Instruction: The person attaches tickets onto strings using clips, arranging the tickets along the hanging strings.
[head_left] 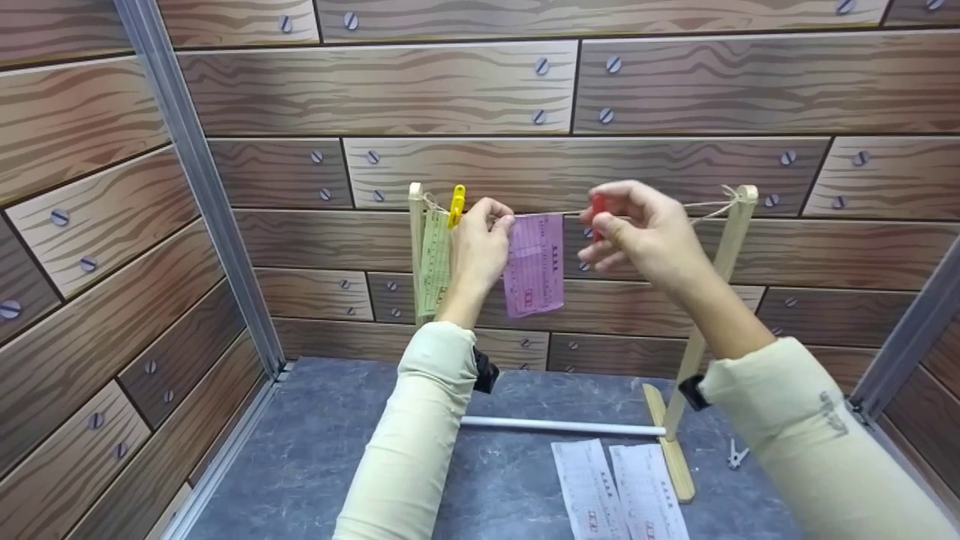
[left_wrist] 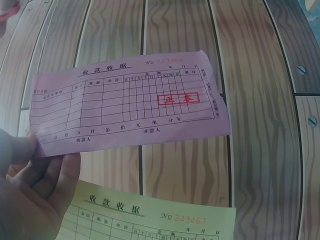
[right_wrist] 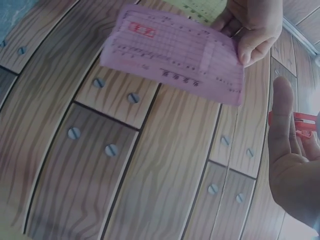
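Note:
With its upper left corner pinched by my left hand (head_left: 484, 244), a pink receipt slip (head_left: 536, 270) hangs at the string (head_left: 574, 213). Thumb and fingers of that hand also show beside the slip in the left wrist view. My right hand (head_left: 649, 229) holds a red clothespin (head_left: 598, 216) between thumb and fingers, to the right of the slip and apart from it. Left of my left hand, a yellow clothespin (head_left: 457, 206) clips a yellow-green receipt slip (head_left: 433, 262) to the string, partly hidden by the hand.
Wooden posts (head_left: 724, 255) hold the string at both ends. A white rod (head_left: 562, 426) runs low to the right post's wooden foot (head_left: 679, 469). Two white receipt slips (head_left: 589, 480) and a white clothespin (head_left: 737, 454) lie on the grey tabletop (head_left: 300, 450). Wood-patterned panels surround it.

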